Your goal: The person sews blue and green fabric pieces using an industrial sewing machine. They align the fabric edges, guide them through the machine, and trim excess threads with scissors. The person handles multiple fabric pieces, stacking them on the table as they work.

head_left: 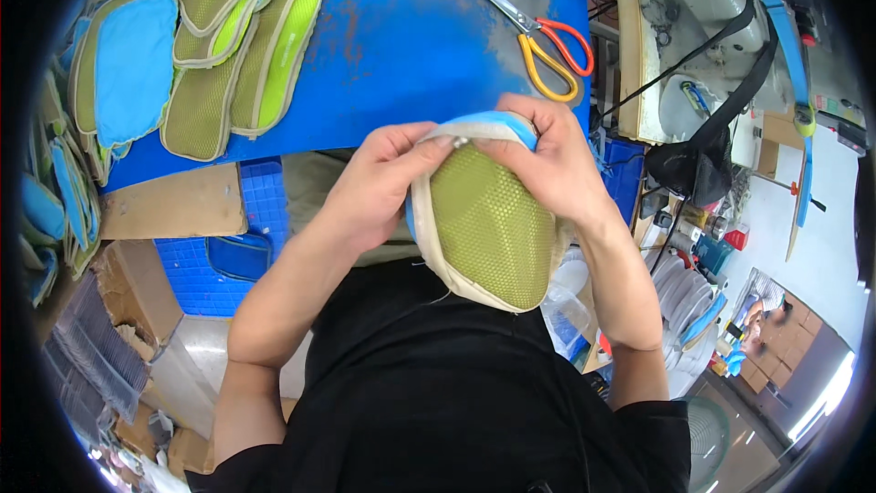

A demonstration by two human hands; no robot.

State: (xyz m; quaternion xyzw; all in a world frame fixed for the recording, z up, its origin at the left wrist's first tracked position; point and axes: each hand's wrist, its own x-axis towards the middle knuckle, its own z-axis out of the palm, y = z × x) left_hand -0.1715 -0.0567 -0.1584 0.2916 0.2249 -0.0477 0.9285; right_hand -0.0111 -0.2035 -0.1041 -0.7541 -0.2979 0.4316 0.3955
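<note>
An olive-green mesh fabric piece [488,233] with a beige bound edge and a blue underside is held up in front of my black shirt. My left hand [376,184] pinches its upper left edge between thumb and fingers. Thumb and fingers of my right hand [558,157] grip the upper right edge, where the blue fabric folds over. Both thumbs come close together at the top of the binding. A loose thread hangs at the lower left rim. What lies beneath the piece is hidden.
Scissors [523,20] with one red and one yellow handle lie on the blue table [392,46]. Similar mesh pieces [214,64] are piled at the far left. A sewing machine [703,0] stands at the far right. Cardboard boxes [146,288] sit at lower left.
</note>
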